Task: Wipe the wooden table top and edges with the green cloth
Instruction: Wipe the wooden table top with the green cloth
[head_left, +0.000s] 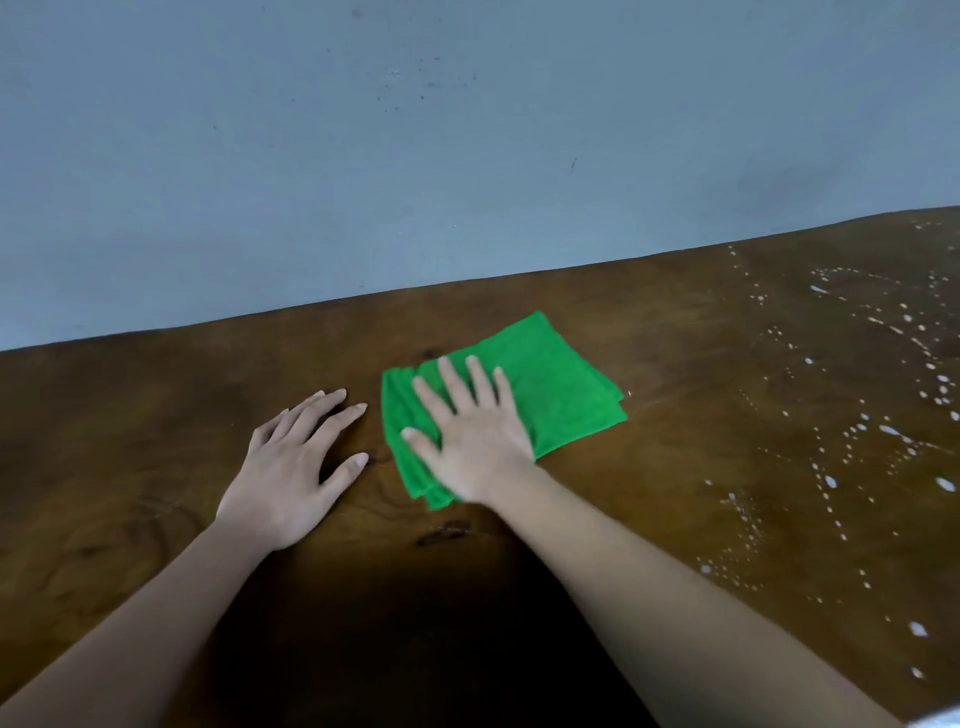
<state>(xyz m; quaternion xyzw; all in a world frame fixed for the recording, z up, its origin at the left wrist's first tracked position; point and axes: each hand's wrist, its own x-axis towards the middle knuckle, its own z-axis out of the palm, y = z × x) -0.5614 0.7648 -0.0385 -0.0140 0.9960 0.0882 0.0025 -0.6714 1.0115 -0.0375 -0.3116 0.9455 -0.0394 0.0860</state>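
Right hand flat (fingers spread) on green cloth

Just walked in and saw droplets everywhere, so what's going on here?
A person is wiping a brown wooden table. The right hand lies flat on a folded green cloth, while the left hand rests open on bare wood beside it. White droplets cover the table's right side, not yet wiped.

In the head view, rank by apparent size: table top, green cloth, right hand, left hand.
1. Table top, by far the largest.
2. Green cloth, partly covered by the hand.
3. Right hand and left hand look alike, so no ranking between them.
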